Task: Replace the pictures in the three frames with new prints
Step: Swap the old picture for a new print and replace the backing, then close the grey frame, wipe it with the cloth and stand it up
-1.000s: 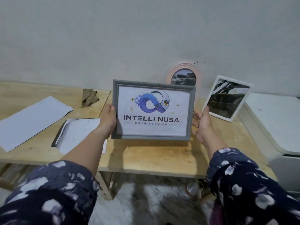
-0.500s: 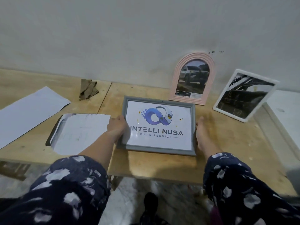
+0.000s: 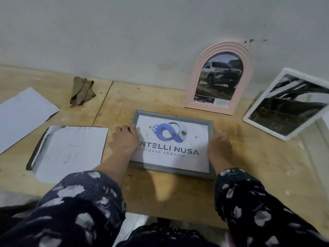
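A grey rectangular frame (image 3: 171, 168) with a logo print lies face up and nearly flat on the wooden table (image 3: 258, 175). My left hand (image 3: 124, 141) grips its left edge, thumb on the glass. My right hand (image 3: 219, 147) holds its right edge, fingers curled round the side. A pink arched frame (image 3: 194, 82) with a truck photo leans on the wall behind. A white frame (image 3: 263, 102) with a dark car photo leans at the right.
Loose white sheets (image 3: 71, 150) lie left of the grey frame, one over a dark print, and another sheet (image 3: 23, 114) lies further left. A crumpled brown cloth (image 3: 81, 93) sits near the wall. A white cabinet (image 3: 322, 132) stands at the right edge.
Both hands have brought the grey frame down from upright in front of me to nearly flat on the table. The pink frame behind it is now fully uncovered.
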A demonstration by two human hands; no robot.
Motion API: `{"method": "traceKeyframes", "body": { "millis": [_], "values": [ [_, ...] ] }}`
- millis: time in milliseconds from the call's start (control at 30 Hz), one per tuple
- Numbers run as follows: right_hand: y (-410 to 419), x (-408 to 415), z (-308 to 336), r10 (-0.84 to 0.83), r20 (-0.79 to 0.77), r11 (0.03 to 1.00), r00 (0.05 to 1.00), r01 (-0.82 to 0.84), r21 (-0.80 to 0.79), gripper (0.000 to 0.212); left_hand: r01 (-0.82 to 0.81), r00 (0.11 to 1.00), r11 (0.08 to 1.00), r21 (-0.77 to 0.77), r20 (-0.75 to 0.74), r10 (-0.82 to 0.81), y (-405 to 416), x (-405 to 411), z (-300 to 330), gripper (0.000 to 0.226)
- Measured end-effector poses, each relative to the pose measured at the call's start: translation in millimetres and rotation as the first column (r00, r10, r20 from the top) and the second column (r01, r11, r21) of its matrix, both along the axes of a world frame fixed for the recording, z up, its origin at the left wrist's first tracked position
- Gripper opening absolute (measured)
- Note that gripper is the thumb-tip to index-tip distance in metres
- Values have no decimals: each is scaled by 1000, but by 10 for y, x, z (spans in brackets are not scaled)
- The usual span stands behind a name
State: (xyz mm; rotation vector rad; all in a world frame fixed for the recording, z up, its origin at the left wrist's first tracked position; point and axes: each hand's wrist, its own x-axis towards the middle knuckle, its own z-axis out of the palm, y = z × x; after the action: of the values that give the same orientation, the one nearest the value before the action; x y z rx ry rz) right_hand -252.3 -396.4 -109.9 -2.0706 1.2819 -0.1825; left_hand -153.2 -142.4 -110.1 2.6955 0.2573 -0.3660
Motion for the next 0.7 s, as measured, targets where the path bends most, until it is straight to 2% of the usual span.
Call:
{"method": "traceKeyframes", "body": {
  "millis": [167,300,400,600,700],
  "values": [
    [-43,333,1,101,-79,978,992,-114,-175,32,-2,1000,998,68,9,1,101,176,75,57],
    [118,670,121,251,-201,930,947,-293,-221,35,-62,998,992,110,23,59,288,318,152,56],
    [406,950,192,426,-241,848,872,-477,-231,41,-97,995,988,121,35,94,521,430,206,53],
    [1290,1495,222,729,-124,639,673,-734,-230,38,-101,994,987,126,51,96,1167,665,224,39],
    [1765,1763,245,816,-120,537,565,-819,-202,35,-60,996,991,123,66,52,1492,809,205,40]
  ]
}}
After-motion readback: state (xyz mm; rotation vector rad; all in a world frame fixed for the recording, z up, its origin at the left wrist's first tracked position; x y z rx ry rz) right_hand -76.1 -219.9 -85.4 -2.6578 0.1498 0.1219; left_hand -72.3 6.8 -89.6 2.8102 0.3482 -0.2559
